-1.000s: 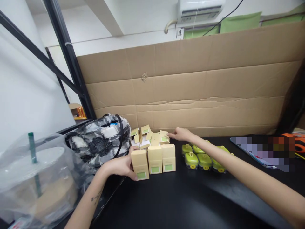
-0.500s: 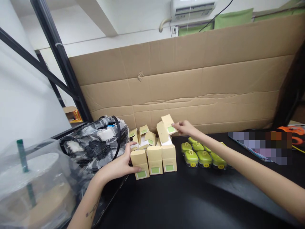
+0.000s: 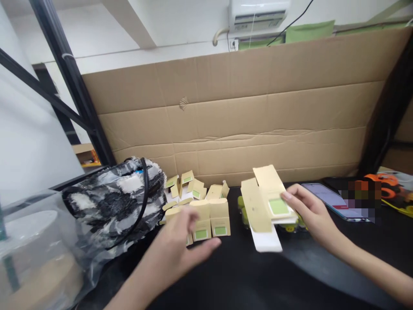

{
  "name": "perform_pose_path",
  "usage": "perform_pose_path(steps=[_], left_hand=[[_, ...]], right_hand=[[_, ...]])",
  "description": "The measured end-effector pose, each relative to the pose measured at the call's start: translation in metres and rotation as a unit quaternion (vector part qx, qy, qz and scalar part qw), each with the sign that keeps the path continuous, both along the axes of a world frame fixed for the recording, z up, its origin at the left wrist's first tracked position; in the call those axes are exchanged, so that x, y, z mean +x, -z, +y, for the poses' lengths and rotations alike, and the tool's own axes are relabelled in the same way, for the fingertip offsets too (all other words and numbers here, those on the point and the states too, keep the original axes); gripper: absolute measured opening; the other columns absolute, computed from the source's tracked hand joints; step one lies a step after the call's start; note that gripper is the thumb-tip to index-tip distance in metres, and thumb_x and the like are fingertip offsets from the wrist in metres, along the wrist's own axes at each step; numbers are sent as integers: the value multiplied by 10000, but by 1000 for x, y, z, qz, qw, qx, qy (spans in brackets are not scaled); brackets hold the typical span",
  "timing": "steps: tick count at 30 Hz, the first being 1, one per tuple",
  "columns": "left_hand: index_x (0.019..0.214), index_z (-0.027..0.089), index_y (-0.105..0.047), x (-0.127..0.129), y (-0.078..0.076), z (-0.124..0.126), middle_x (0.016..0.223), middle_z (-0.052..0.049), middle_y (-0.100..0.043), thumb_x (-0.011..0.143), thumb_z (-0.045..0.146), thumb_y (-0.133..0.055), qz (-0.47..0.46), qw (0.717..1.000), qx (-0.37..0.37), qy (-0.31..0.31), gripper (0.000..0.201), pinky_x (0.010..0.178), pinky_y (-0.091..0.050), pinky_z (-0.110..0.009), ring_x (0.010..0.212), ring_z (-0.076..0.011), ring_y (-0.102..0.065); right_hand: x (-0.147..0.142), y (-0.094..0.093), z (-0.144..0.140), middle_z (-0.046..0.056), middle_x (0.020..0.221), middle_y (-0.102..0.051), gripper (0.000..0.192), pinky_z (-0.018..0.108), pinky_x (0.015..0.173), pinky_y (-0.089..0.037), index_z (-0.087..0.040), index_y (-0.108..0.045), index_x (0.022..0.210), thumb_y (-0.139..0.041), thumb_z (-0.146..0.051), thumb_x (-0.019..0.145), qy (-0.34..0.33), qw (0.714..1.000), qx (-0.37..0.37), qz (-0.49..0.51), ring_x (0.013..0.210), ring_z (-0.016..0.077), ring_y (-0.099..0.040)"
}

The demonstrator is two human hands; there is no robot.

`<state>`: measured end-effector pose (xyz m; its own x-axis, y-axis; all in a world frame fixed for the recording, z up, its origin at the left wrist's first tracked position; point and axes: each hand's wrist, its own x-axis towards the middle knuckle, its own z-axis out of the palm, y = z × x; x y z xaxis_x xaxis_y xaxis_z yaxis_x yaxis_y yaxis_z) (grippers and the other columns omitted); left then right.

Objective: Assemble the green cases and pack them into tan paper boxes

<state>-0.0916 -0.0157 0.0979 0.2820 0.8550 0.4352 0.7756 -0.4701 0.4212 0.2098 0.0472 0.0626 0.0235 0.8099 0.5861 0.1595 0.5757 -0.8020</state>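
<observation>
My right hand [image 3: 309, 211] pinches the edge of a cream cardboard box [image 3: 264, 198] with its flaps open and a green label. The box is lifted in front of several green-lidded cases [image 3: 290, 229], which it mostly hides. My left hand [image 3: 180, 241] holds nothing; its thumb and fingers are apart, slightly blurred by motion. Just behind it stands a row of small cream boxes [image 3: 220, 215] with green labels, partly hidden by the hand. Further back sit several more cream boxes [image 3: 195, 189] with raised flaps.
At the left lies a black, white and grey shaggy bag [image 3: 125, 189], beside a clear plastic bag [image 3: 41, 241] with round items. A phone [image 3: 332, 200] and an orange object [image 3: 383, 185] lie at the right. A tall cardboard panel [image 3: 226, 116] borders the black table [image 3: 238, 280] at the back.
My right hand has brought the open box from the back of the group rightward and nearer. My left hand has let go of the front left box and moved nearer.
</observation>
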Motion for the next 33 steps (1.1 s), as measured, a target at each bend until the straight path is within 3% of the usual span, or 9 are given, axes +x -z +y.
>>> perform_pose_path(steps=[2,4,6,9,15,17,22,27,33], left_hand=[[790,216,-480,26,13,-6,678,33,-480,864,497,-505,-1,987,-138,86,292,576,-400,-255,611,-140,-486],[968,197,-538,45,32,-8,819,-18,-572,850,536,-515,-32,965,-225,134,359,649,-433,-277,732,-167,-536],[1326,168,-335,58,52,-8,1156,-139,-544,792,616,-547,-86,940,-282,173,729,746,-461,-341,901,-221,-547],[1406,145,-114,73,71,-3,1322,-240,-418,782,697,-491,-207,900,-305,234,915,829,-459,-421,1043,-273,-522],[1220,245,-285,96,81,7,1292,-187,-518,704,596,-710,-477,736,-370,308,755,979,-418,-490,1182,-313,-554],[1163,247,-309,98,90,10,1281,-183,-539,631,543,-796,-501,706,-397,305,779,980,-427,-513,1187,-337,-559],[1164,227,-362,93,106,11,1225,-162,-602,688,435,-798,-547,683,-392,284,678,963,-454,-510,1158,-323,-590],[1223,228,-394,89,95,4,1253,-128,-580,755,380,-758,-554,689,-384,267,612,966,-463,-432,1140,-276,-596],[1414,366,151,84,84,2,1028,-48,-692,814,514,-646,-548,697,-419,195,1009,671,-559,-321,763,-175,-701]], right_hand=[[0,5,-12,-63,550,-445,343,186,369,-337,-222,-481,667,-606,-484,849,-5,1000,22,-3,427,89,-423],[-2,6,-24,-61,539,-432,367,184,363,-322,-221,-464,626,-621,-474,841,-10,999,49,-9,423,88,-413],[-4,6,-36,-56,535,-440,367,184,373,-330,-220,-455,609,-607,-439,861,-25,995,93,-32,430,90,-418],[-10,7,-49,-54,545,-462,317,177,400,-361,-220,-447,640,-544,-348,913,-55,985,142,-84,444,91,-430],[-22,28,-46,-46,597,-461,320,183,446,-407,-222,-396,672,-528,-386,912,-117,988,50,-82,504,104,-451],[-26,37,-42,-47,601,-444,346,182,457,-406,-220,-379,665,-534,-418,904,-129,988,23,-78,516,103,-441],[-26,45,-38,-53,610,-424,373,184,463,-389,-222,-367,670,-548,-455,898,-140,985,-4,-103,527,101,-419],[-17,31,-38,-55,639,-430,294,198,464,-380,-241,-381,767,-444,-457,956,-118,972,125,-162,506,98,-420],[-2,-2,-43,-63,594,-456,254,233,484,-384,-242,-422,892,-358,-474,975,-113,903,255,-327,473,105,-455]])
